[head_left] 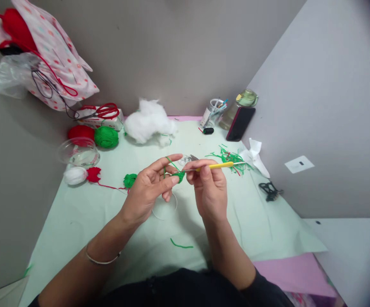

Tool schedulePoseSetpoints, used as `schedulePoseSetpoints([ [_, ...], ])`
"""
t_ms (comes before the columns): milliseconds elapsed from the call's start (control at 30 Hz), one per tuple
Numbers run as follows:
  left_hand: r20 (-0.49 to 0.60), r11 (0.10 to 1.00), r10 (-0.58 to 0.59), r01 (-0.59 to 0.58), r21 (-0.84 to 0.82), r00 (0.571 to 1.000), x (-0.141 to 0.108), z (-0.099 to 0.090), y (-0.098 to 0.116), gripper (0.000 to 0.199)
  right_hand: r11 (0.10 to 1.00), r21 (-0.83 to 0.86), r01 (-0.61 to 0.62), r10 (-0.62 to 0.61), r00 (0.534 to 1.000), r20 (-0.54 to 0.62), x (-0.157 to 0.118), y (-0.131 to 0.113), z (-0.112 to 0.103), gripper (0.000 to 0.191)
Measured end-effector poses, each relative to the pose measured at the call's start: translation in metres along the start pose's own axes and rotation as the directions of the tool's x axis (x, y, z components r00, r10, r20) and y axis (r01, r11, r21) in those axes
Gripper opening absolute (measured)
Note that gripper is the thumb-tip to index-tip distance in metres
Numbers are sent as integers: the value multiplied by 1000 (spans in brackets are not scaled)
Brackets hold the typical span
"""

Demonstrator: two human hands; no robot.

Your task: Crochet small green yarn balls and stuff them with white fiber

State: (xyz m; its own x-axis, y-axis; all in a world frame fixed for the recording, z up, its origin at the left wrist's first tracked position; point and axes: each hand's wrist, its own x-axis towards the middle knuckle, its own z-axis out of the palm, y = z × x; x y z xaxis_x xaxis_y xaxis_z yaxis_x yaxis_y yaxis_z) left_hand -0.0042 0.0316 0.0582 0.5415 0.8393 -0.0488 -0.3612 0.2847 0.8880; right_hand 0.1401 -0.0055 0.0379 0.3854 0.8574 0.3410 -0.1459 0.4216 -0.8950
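In the middle of the head view, my left hand pinches a small green crochet piece between thumb and fingers. Green yarn runs over its raised index finger. My right hand is closed around a crochet hook with a yellow grip, held like a pen. The hook's metal shaft reaches left to the green piece; its tip is too small to make out there. Left of my left hand lies a small green yarn bundle, partly hidden by the hand. A thin white loop shows below the hands.
White stuffing sits at the back. Red and green yarn balls, a clear tub and red scissors are left. A phone, pen cup, yarn scraps and black hair claw are right.
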Motion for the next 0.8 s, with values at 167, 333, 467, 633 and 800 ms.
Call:
schedulePoseSetpoints([
  [167, 5, 1000, 23, -23, 17, 1000, 1, -3, 2, 35, 997, 71, -31, 29, 999, 38, 3, -3, -1, 23],
  [333, -55, 988, 72, -63, 139, 996, -1, -3, 2, 35, 965, -176, 194, -183, 980, 77, -5, -7, -4, 20],
  [467, -131, 974, 137, -110, 199, 982, -4, 2, -3, 43, 674, -487, 555, -495, 829, 259, -14, 1, -3, 25],
  [633, -12, 972, -107, 102, -212, 994, -1, 4, -2, 45, 512, -599, 615, -592, 758, 272, -16, 4, -1, 30],
  [800, 9, 932, -159, 153, -329, 987, 4, -1, 4, 38, 944, -196, 265, -273, 962, -14, -6, -5, -3, 19],
])
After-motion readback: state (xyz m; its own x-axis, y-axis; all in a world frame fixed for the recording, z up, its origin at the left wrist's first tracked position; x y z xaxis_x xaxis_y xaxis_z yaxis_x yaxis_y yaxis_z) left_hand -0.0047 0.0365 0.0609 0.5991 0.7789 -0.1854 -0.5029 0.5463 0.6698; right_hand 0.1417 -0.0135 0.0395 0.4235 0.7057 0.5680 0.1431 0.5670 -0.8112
